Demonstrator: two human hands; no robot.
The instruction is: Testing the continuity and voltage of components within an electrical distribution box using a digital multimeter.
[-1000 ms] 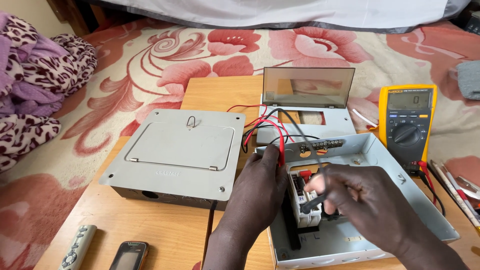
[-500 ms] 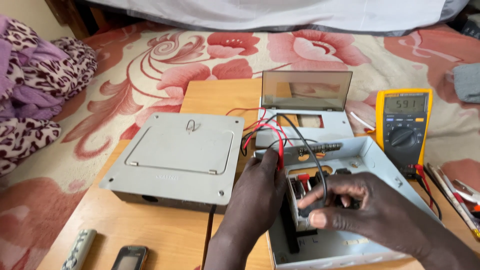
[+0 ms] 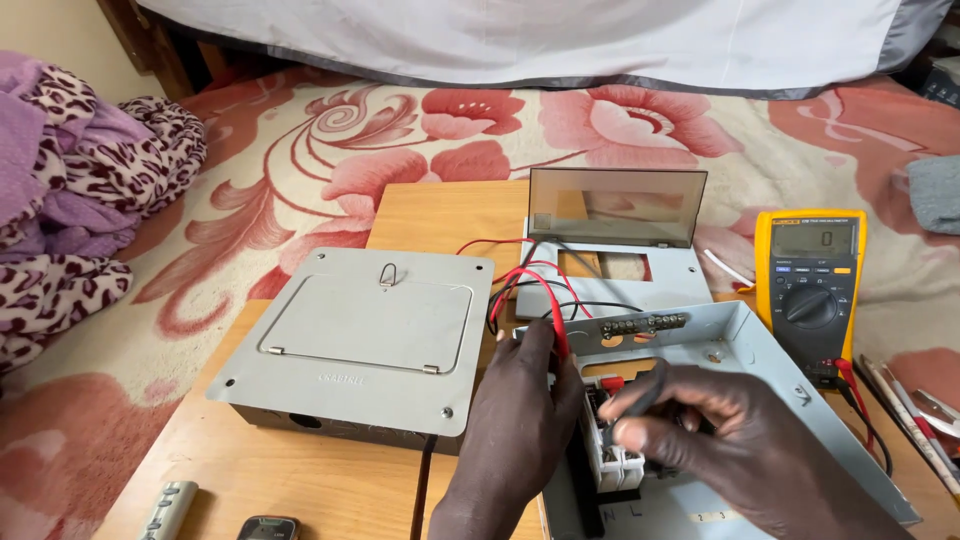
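A low wooden table [image 3: 330, 480] with a pale, smooth top stands on a cream carpet [image 3: 330, 170] patterned with big pink and red flowers, and white bedding hangs across the top of the frame. At the far left edge lies a heap of soft purple, leopard-spotted blanket [image 3: 70, 200]. On the table's lower left corner a slim grey remote [image 3: 168, 510] and a small dark phone [image 3: 266, 527] poke into view. Left of centre sits a closed grey metal box [image 3: 355, 345], flat and square, with a hinged lid and a wire latch loop.

In the lower middle, the left hand [image 3: 520, 420] presses a red probe [image 3: 562, 345] between thumb and fingers, its tip pointing up toward the rim of an open grey metal enclosure [image 3: 740, 400]. Red and black wires [image 3: 530, 285] curl above it. Just right, the right hand [image 3: 720, 440] is curled around a black probe [image 3: 640, 395], pinching it down onto the white breakers [image 3: 612, 465] inside the enclosure (the tip itself is hidden by the fingers). Behind stands a grey cover plate with a tinted, glossy flap [image 3: 615, 208] raised upright. At the right, a yellow multimeter [image 3: 810, 290] with a round dial lies flat, beside the enclosure's far wall, its leads plugged in at the bottom.
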